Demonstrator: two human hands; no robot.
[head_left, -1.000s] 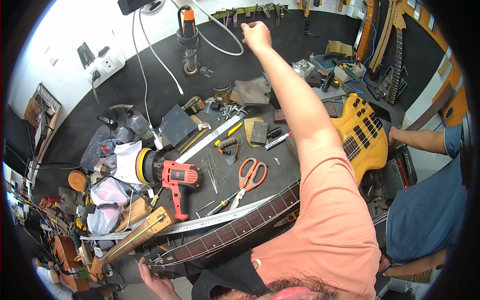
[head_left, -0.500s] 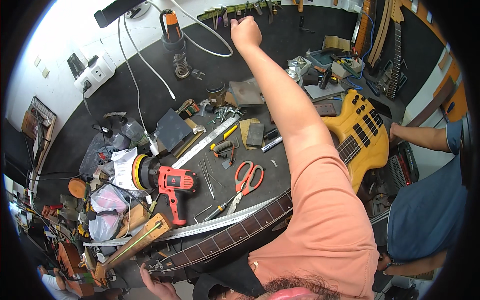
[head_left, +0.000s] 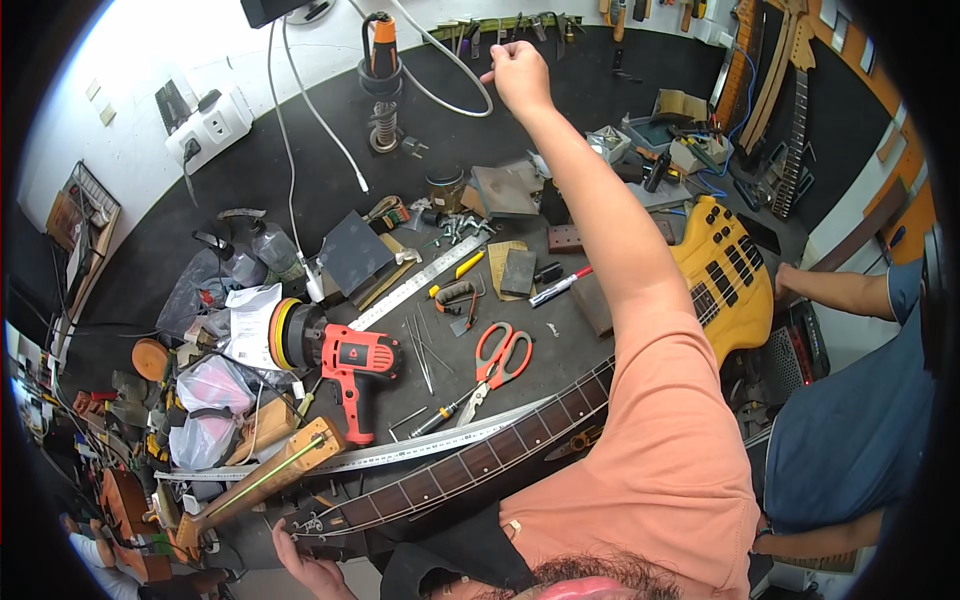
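At twelve o'clock, right hand (head_left: 521, 76) curled, contents hidden — at seven, loosely open left hand (head_left: 304, 563) seemingly steadying bass guitar (head_left: 740, 300).

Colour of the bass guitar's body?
The bass guitar's body is yellow, a natural wood tone; best seen in the head view.

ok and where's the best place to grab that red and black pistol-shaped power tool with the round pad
Probably best by the red and black handle, coming from the right: it juts from the red motor body toward the person, with dark bench top along its right side. The round pad faces left beside a white sheet, so that side looks awkward.
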